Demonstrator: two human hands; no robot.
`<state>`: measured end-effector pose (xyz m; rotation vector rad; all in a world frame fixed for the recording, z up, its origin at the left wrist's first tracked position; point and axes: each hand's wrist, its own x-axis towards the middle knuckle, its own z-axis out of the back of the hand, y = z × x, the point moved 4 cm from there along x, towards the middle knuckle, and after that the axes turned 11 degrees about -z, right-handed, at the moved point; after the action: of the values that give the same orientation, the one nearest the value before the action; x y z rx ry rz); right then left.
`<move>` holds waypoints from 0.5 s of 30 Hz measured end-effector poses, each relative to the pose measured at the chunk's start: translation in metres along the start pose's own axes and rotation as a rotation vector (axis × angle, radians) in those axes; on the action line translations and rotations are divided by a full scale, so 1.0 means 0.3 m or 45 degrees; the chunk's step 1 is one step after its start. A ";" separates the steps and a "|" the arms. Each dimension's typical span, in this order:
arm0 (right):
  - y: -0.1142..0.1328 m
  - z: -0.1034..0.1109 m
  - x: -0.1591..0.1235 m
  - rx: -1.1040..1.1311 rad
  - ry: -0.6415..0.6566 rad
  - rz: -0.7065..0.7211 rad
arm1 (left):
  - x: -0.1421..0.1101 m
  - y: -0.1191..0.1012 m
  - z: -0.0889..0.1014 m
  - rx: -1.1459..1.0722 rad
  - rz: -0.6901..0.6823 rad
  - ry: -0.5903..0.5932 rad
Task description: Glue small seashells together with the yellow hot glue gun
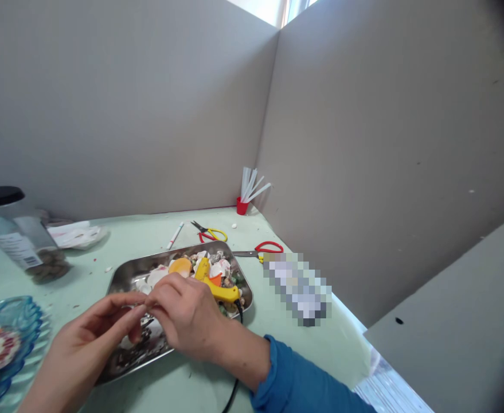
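Observation:
My left hand [86, 338] and my right hand [187, 312] meet over a metal tray [118, 275] full of seashells. Both pinch fingertips together around something small that I cannot make out. A yellow glue gun [217, 287] lies on the shells just right of my right hand, with its black cord running off toward me. An orange shell [180, 265] and white shells show behind my fingers.
A blue glass dish [15, 321] with patterned shells sits at the left, a clear jar [17, 241] with a black lid behind it. Yellow-handled scissors [211, 232], red-handled scissors [264, 248], a pen [175, 235] and a red cup of glue sticks [243, 203] lie by the cardboard walls.

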<state>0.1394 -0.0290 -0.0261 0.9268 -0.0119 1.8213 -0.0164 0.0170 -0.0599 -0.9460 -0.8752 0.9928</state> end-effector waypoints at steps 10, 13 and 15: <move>-0.012 -0.010 -0.007 0.053 -0.029 -0.055 | -0.007 0.016 0.007 -0.130 0.020 -0.035; -0.016 -0.014 -0.006 0.047 -0.043 -0.065 | -0.006 0.006 0.007 -0.068 0.013 -0.050; -0.015 -0.014 -0.006 0.042 -0.043 -0.050 | -0.006 -0.004 0.004 -0.045 0.013 -0.047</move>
<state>0.1409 -0.0267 -0.0318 0.9747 0.0152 1.7737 -0.0177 0.0153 -0.0587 -0.9653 -0.9220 1.0089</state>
